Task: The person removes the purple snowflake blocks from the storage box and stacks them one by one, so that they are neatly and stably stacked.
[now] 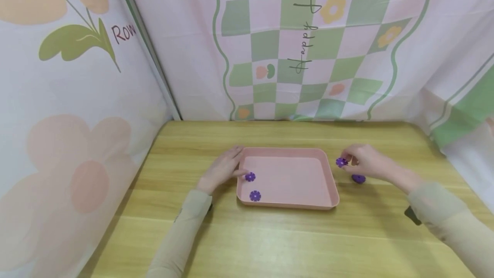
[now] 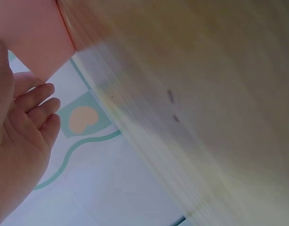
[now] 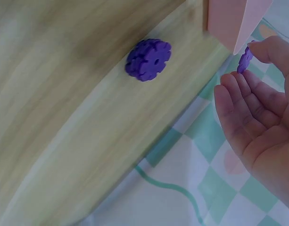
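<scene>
My right hand (image 1: 364,161) pinches a purple notched plastic disc (image 1: 340,162) between thumb and fingertips, just beyond the right side of a pink tray (image 1: 287,181). In the right wrist view the pinched disc (image 3: 244,60) appears edge-on. Below that hand, a short stack of the same purple discs (image 3: 146,60) sits on the table. My left hand (image 1: 224,170) holds the tray's left wall, thumb over the rim and fingers along the outside. Near that thumb lies one purple disc (image 1: 250,176) in the tray, with another disc (image 1: 255,196) by the front left corner.
A wood-grain table (image 1: 285,243) carries the tray. Behind it hangs a checkered curtain (image 1: 301,46), and a flowered curtain (image 1: 73,98) runs along the left side. More white and green cloth (image 1: 463,115) hangs at the right edge.
</scene>
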`<state>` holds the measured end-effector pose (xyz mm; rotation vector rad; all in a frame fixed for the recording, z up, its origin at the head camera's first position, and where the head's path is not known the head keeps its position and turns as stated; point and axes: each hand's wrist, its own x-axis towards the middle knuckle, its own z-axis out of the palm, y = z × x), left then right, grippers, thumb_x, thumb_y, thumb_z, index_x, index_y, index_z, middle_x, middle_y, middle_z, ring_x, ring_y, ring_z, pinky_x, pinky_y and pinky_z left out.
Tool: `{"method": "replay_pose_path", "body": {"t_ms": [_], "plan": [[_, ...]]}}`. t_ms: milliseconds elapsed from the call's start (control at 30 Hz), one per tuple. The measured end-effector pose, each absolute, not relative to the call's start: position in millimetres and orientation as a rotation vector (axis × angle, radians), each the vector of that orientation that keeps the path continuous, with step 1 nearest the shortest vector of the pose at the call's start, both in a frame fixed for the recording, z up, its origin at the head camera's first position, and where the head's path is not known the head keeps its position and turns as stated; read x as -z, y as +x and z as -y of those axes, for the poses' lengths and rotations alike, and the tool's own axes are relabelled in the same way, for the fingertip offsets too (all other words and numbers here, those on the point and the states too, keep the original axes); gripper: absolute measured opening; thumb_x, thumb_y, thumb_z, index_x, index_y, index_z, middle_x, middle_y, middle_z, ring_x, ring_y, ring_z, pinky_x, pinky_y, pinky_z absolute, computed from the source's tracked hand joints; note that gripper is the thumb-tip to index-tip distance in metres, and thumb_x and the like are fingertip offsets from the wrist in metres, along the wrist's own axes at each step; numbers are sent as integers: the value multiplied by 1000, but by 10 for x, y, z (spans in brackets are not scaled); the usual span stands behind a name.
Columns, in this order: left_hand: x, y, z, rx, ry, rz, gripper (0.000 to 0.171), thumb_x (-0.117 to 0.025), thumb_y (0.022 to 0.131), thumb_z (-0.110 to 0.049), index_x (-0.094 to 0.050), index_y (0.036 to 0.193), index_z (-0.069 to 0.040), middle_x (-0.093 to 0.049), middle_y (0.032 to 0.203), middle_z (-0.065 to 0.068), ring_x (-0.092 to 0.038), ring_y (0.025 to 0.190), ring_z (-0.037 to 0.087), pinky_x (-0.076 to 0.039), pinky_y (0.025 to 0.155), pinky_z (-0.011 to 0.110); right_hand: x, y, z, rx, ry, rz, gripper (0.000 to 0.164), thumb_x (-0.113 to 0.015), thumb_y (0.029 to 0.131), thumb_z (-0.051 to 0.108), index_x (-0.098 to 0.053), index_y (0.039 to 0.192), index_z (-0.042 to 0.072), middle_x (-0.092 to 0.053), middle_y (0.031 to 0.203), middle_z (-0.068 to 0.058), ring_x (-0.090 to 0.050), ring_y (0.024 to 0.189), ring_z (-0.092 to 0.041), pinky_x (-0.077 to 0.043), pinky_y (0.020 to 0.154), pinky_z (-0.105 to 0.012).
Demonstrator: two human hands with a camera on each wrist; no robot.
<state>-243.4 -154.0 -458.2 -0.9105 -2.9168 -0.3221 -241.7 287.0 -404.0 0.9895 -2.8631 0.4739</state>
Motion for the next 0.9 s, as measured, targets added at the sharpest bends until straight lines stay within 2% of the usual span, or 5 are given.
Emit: {"method": "replay_pose_path", "body": {"t_ms": [367, 533, 900], "plan": [[4595, -2442, 1542, 314, -905, 2922, 82, -63, 92, -48, -35, 149, 4, -36, 157, 23, -35, 148, 35, -30, 124, 49, 4075, -2331, -3013, -516, 927, 2933, 20, -81, 74, 7, -70, 90, 3, -71, 82, -3, -63, 68, -12, -59, 60, -25], [4586, -2425, 1544, 365, -921, 2904, 79, -63, 93, -44, -36, 148, 7, -36, 156, 25, -35, 147, 37, -30, 124, 51, 4122, -2308, -3096, -502, 877, 2970, 24, -83, 75, 12, -70, 92, 4, -71, 83, -3, -63, 70, -11, -58, 61, -24], [4592, -2441, 1535, 305, -915, 2907, 79, -63, 93, -46, -37, 148, 5, -37, 157, 23, -37, 147, 35, -31, 124, 49, 4251, -2272, -3244, -519, 833, 2961, 20, -82, 77, 16, -70, 91, 7, -71, 81, 1, -60, 67, -3, -58, 61, -24]]}}
